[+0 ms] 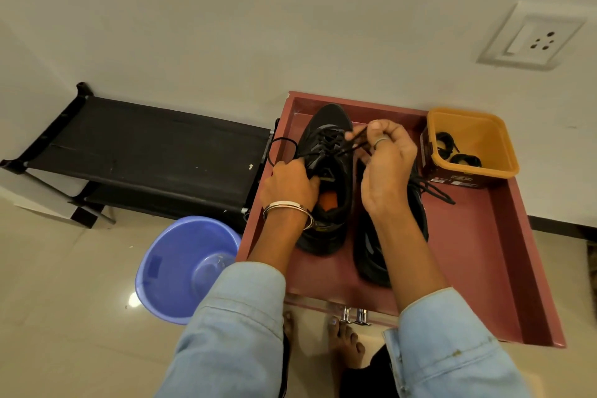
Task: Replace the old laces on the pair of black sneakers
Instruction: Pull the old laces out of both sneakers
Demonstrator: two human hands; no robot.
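Early stage: on the shallow maroon tray [484, 252], left hand [289, 184] grips the left black sneaker [326, 178] tongue, right hand [387, 165] pinches its black lace [352, 147]; other black sneaker [420, 223] still laced, coiled spare laces [452, 149] untouched in the orange square tub [484, 136].

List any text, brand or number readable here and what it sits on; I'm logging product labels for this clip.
None can be read.
Yellow tub: print and small labels on its dark side wall, too blurred to read.
Left sneaker: a small yellowish mark near the heel, too small to read.
Blue bucket: a darker rectangular patch inside, no legible text.
Wall socket: no text visible.
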